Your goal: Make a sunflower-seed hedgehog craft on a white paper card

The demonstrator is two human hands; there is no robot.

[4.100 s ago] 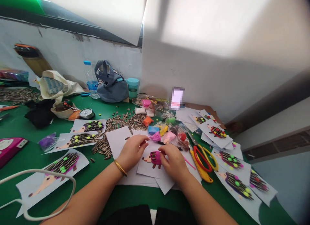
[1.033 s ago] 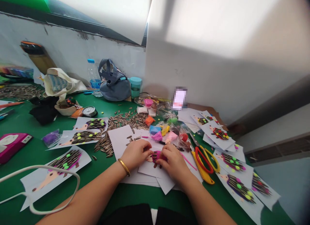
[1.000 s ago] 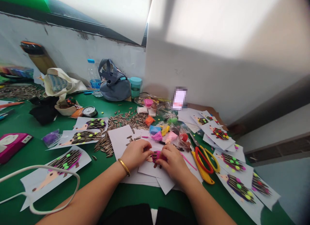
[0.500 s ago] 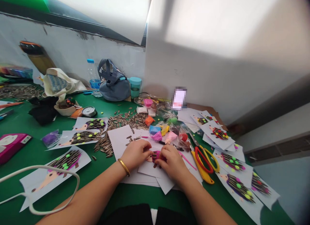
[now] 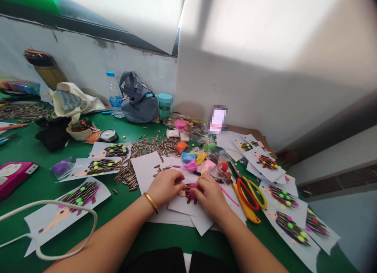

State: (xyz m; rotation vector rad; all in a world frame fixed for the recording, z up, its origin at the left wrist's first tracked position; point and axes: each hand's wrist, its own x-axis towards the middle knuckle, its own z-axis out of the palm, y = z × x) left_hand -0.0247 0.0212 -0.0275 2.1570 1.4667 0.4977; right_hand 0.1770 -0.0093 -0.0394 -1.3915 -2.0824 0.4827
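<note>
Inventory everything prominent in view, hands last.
Hedgehog picture: one, magenta, front centre
Other hedgehog pictures: several, multicoloured, left and right
Seeds: many, striped brown, centre and far left
Clay: several packs, mixed colours, centre
Scissors: one pair, red-yellow handles, right
Handbag: one, grey-blue, rear
Tote bag: one, cream, left rear
Water bottle: one, clear, rear
Cup: one, teal, rear
Box: one, magenta, left edge
Cable: one, white, lower left
Table: one, green, underneath
Left hand: one, bare, front
Right hand: one, bare, front

Scissors (image 5: 240, 177), bagged clay (image 5: 187, 157) and a hedgehog picture (image 5: 191, 194) mark this green table (image 5: 165, 239) as a craft workspace.
</note>
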